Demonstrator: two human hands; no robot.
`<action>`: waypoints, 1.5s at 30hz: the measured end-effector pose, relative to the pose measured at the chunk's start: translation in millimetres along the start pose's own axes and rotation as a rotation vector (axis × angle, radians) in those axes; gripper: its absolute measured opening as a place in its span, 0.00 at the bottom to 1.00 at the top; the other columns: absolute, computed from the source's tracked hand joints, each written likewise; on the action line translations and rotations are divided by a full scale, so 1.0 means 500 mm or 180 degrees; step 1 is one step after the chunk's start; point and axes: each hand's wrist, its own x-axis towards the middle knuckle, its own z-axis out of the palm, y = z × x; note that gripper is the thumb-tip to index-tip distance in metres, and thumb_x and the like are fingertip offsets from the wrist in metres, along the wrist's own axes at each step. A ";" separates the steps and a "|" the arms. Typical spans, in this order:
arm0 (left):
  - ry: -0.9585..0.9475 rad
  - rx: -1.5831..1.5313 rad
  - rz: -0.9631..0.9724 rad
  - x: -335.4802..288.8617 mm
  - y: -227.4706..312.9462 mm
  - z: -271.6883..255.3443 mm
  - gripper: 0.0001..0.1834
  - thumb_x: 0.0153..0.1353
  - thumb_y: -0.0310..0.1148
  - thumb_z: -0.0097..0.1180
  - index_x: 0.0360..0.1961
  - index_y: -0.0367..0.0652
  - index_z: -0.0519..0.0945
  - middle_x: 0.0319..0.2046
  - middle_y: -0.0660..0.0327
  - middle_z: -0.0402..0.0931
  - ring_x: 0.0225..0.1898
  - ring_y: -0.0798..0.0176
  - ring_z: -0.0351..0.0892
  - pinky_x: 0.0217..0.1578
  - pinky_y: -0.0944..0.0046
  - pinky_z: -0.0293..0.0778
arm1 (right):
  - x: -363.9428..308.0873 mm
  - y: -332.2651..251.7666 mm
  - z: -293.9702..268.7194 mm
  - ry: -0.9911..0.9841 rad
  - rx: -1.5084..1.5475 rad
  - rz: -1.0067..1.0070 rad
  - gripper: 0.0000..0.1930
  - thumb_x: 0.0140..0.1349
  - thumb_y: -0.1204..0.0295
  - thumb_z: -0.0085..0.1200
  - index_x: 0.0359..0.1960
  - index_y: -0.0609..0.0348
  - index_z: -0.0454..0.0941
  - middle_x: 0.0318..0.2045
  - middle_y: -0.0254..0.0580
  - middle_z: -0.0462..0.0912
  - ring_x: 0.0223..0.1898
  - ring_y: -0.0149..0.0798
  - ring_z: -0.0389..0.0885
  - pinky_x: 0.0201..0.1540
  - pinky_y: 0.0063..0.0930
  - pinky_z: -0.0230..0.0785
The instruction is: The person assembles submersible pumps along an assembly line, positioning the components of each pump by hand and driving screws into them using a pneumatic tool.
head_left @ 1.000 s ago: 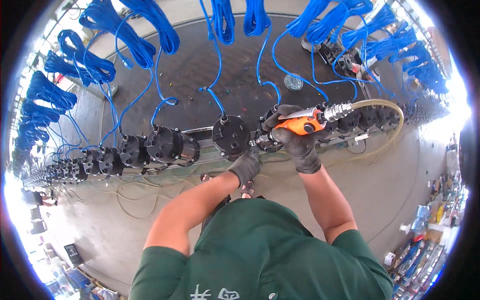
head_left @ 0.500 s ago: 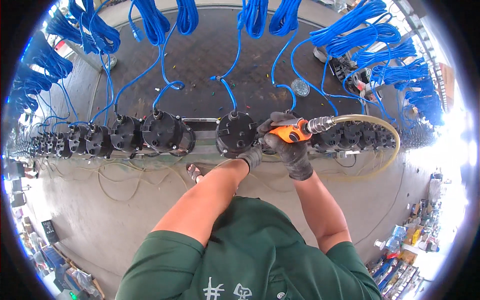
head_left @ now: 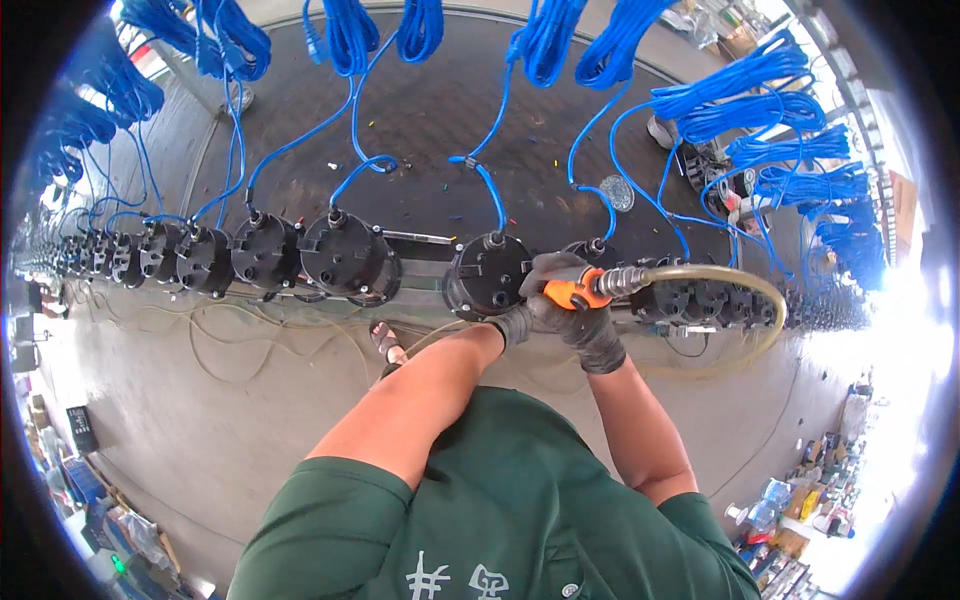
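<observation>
Jutting just off the central black canister (head_left: 490,275) at its three o'clock, the orange tool (head_left: 590,284) is grasped by the right hand's (head_left: 575,328) gloved fingers, its pale hose (head_left: 776,305) looped out, while the left hand (head_left: 515,325) is held at the canister's five o'clock, its hidden fingers' state unreadable.

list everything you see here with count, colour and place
hand tool: one, orange, in the right hand
hose: one, yellowish, looping right from the tool
round housings: many, black, row across the middle
cable bundles: many, blue, along the upper edge
surface: one, dark, beyond the housings
round dish: one, greyish, on that surface
floor: one, grey, below the row
clutter: many pieces, mixed colours, lower corners
shirt: one, green, bottom centre
sandal: one visible, dark, left of centre
left hand: one, dark glove, near central housing
right hand: one, dark glove, around the tool
</observation>
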 end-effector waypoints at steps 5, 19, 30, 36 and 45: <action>-0.0625 -0.0327 0.0604 -0.149 -0.012 0.013 0.11 0.57 0.30 0.57 0.40 0.45 0.85 0.42 0.56 0.83 0.48 0.50 0.84 0.52 0.53 0.78 | 0.021 -0.011 0.009 0.0250 -0.0289 -0.0071 0.09 0.48 0.76 0.65 0.32 0.56 0.82 0.32 0.32 0.84 0.37 0.31 0.83 0.45 0.28 0.76; 0.1879 -0.2274 -0.2398 -0.282 -0.230 0.082 0.19 0.56 0.28 0.64 0.50 0.42 0.80 0.46 0.45 0.82 0.49 0.41 0.82 0.51 0.49 0.77 | -0.001 -0.021 0.001 -0.0157 0.0574 0.0397 0.10 0.57 0.83 0.55 0.38 0.55 0.75 0.32 0.33 0.79 0.41 0.33 0.81 0.47 0.30 0.74; 0.0422 -0.2118 -0.2031 -0.246 -0.289 0.063 0.21 0.58 0.27 0.61 0.54 0.43 0.75 0.45 0.46 0.80 0.48 0.40 0.82 0.49 0.46 0.78 | 0.130 -0.185 0.102 0.0822 0.1448 -0.0638 0.21 0.46 0.73 0.69 0.40 0.57 0.72 0.22 0.35 0.70 0.30 0.39 0.72 0.45 0.39 0.70; 0.0375 -0.2080 -0.1912 -0.258 -0.282 0.076 0.20 0.59 0.33 0.63 0.51 0.39 0.74 0.43 0.46 0.82 0.46 0.42 0.84 0.46 0.46 0.79 | 0.192 -0.031 0.101 0.0364 0.1989 0.0069 0.14 0.61 0.77 0.58 0.47 0.66 0.73 0.40 0.44 0.78 0.44 0.37 0.78 0.53 0.35 0.74; 0.0452 -0.2071 -0.2056 -0.259 -0.280 0.095 0.20 0.59 0.27 0.59 0.54 0.41 0.75 0.46 0.44 0.81 0.50 0.41 0.82 0.49 0.47 0.78 | 0.209 -0.076 0.175 0.0050 0.0115 0.0012 0.26 0.59 0.65 0.71 0.54 0.64 0.76 0.38 0.40 0.87 0.37 0.29 0.83 0.43 0.25 0.77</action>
